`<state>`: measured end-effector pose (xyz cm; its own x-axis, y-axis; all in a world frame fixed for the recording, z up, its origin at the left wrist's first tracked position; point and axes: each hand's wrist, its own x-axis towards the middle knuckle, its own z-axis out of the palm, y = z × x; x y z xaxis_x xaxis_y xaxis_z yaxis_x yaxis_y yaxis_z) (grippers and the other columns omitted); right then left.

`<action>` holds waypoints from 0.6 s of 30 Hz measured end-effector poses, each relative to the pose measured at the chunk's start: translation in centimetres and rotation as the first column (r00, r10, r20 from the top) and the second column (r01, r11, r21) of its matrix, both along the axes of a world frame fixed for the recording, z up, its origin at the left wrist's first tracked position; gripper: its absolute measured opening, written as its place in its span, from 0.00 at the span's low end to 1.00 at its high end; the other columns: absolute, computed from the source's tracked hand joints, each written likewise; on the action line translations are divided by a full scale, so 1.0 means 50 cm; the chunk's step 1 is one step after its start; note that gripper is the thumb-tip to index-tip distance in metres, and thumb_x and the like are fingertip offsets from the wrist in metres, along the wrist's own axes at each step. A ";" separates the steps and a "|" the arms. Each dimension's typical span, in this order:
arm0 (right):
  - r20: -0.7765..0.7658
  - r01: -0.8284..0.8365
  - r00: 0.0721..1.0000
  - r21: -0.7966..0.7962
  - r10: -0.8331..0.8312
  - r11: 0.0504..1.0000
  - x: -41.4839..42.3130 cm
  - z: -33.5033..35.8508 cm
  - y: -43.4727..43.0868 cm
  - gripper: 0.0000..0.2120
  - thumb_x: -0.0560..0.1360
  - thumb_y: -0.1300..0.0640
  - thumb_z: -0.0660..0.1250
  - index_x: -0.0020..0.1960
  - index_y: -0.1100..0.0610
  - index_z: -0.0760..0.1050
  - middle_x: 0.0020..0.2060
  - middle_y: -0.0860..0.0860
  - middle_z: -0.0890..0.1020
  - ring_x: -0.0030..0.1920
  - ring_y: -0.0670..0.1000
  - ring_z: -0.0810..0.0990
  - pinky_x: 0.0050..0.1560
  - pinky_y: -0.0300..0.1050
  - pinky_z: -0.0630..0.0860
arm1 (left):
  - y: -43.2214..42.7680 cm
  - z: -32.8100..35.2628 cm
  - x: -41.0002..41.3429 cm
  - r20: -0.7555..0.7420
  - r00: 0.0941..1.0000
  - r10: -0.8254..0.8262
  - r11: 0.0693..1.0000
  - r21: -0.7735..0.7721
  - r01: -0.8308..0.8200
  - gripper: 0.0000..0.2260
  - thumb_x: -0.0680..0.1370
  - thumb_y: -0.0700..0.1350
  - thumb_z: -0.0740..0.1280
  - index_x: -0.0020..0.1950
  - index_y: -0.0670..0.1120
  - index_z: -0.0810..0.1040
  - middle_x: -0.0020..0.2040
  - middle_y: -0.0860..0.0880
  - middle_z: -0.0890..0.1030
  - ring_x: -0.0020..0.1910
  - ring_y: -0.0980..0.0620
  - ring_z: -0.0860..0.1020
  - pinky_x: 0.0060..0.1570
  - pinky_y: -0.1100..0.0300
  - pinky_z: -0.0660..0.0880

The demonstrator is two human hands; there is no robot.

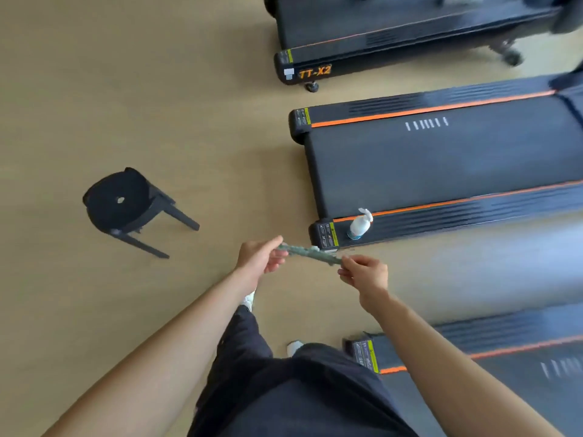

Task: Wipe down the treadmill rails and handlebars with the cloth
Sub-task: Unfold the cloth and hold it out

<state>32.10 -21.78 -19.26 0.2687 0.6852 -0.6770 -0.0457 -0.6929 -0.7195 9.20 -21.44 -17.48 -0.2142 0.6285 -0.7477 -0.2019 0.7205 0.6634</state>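
While pinching cloth (310,254) taut btwn left hand (260,257) & right hand (366,274), held apart: treadmill rail (441,220) just ahead-right, long axis rightward, nearer right hand.

Spray bottle (359,224) blocks the near rail (473,212); belt (441,165) open.

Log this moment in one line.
left hand: pinches cloth end | right hand: pinches other end | spray bottle: standing on treadmill rail | wiping: not begun
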 end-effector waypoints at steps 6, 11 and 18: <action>0.034 0.399 0.917 -0.112 -0.398 0.910 0.000 -0.022 0.131 0.08 0.74 0.72 0.70 0.41 0.61 0.80 0.35 0.56 0.81 0.34 0.51 0.81 0.38 0.36 0.82 | 0.272 -0.069 0.027 0.017 0.904 -0.427 0.902 -0.055 0.427 0.02 0.78 0.39 0.71 0.46 0.44 0.83 0.39 0.45 0.83 0.27 0.57 0.80 0.28 0.67 0.76; 0.072 0.614 0.789 -0.054 -0.610 0.788 0.064 -0.035 0.253 0.07 0.74 0.75 0.67 0.47 0.65 0.81 0.37 0.58 0.81 0.35 0.52 0.81 0.34 0.34 0.80 | 0.473 -0.089 0.118 0.045 0.757 -0.652 0.756 -0.022 0.654 0.06 0.78 0.34 0.69 0.44 0.44 0.82 0.38 0.46 0.82 0.27 0.56 0.80 0.28 0.67 0.77; 0.101 0.762 0.642 0.024 -0.760 0.647 0.197 -0.085 0.388 0.12 0.74 0.75 0.67 0.42 0.60 0.82 0.42 0.60 0.83 0.37 0.53 0.83 0.44 0.39 0.81 | 0.680 -0.112 0.290 -0.010 0.609 -0.793 0.607 0.081 0.791 0.06 0.79 0.37 0.70 0.49 0.46 0.84 0.42 0.50 0.84 0.34 0.57 0.80 0.36 0.67 0.78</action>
<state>41.95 -2.40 -23.51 0.7508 0.1977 -0.6302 -0.4977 -0.4580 -0.7366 23.68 12.56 -23.08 0.4099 0.5938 -0.6923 0.4081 0.5594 0.7214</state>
